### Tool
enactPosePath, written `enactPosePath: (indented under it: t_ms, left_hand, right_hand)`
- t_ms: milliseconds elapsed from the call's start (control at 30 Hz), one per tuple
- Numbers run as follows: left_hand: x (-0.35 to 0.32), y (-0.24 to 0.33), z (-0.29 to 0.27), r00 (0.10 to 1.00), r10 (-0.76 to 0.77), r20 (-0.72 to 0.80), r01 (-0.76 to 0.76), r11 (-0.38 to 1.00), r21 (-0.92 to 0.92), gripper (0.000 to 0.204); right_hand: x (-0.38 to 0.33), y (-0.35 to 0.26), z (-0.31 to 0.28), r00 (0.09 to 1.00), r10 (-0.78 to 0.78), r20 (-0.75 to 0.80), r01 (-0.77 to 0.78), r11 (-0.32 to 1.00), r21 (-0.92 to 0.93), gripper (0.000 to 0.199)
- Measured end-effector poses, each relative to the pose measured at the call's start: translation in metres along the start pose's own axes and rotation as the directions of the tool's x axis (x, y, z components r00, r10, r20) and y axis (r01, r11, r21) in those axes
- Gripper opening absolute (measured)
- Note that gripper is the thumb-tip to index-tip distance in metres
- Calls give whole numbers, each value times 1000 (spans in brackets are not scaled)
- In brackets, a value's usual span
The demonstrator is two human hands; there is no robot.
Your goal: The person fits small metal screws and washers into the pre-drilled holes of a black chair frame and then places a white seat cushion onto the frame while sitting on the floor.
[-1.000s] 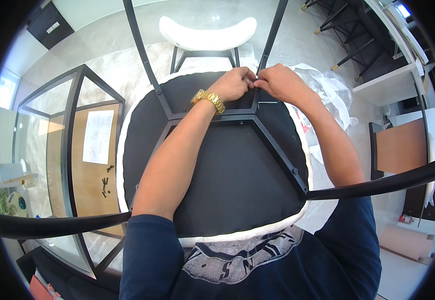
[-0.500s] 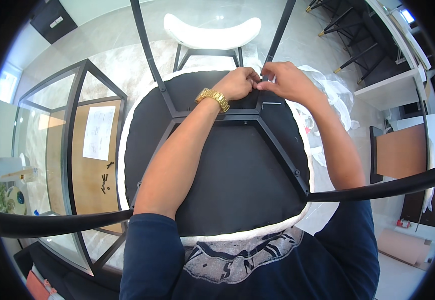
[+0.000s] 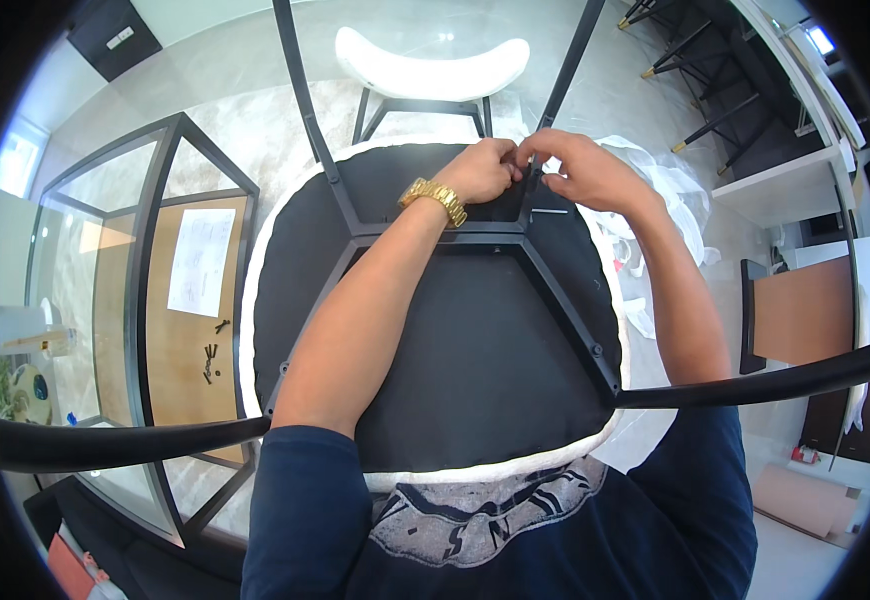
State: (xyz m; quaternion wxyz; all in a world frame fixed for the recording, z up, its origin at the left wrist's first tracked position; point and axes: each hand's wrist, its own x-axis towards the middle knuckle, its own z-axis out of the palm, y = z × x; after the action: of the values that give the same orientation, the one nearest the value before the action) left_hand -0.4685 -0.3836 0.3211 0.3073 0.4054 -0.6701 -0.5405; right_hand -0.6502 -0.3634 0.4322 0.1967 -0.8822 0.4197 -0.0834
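An upturned chair lies in front of me, its black seat underside (image 3: 475,350) edged in white padding. A black metal frame (image 3: 500,238) is fixed across it, with legs rising toward me. My left hand (image 3: 480,172), with a gold watch (image 3: 435,198) on its wrist, and my right hand (image 3: 580,172) meet at the far frame joint (image 3: 527,185). Both sets of fingers are pinched there, and what sits between the fingertips is hidden. A thin silver key (image 3: 552,210) shows just under my right thumb.
A black-framed glass table (image 3: 145,270) stands to the left, over a wooden board holding a paper sheet (image 3: 200,262) and loose black screws (image 3: 210,360). A white stool (image 3: 430,65) stands beyond the chair. White plastic wrap (image 3: 670,195) and a wooden panel (image 3: 800,310) are on the right.
Both hands stay pinched at the far frame joint, and the fingers have shifted slightly. The view has dipped a little, so the hands sit marginally lower in it.
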Motion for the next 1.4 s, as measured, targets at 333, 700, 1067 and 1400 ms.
enactPosePath:
  t_ms: [333, 700, 1067, 1400]
  left_hand:
    - [1, 0, 1, 1000, -17, -10, 16, 999, -37, 28]
    - [0, 0, -1, 998, -61, -1, 61, 998, -27, 29]
    - [-4, 10, -3, 1000, -15, -10, 14, 1000, -12, 29]
    - [-10, 21, -1, 999, 27, 40, -28, 999, 30, 21]
  right_hand:
    - [-2, 0, 0, 999, 31, -14, -31, 999, -18, 17]
    - [1, 7, 10, 997, 18, -74, -33, 978, -206, 15]
    - [1, 9, -11, 980, 197, 25, -198, 976, 94, 14]
    - [0, 22, 0, 962, 274, -11, -265, 939, 218, 17]
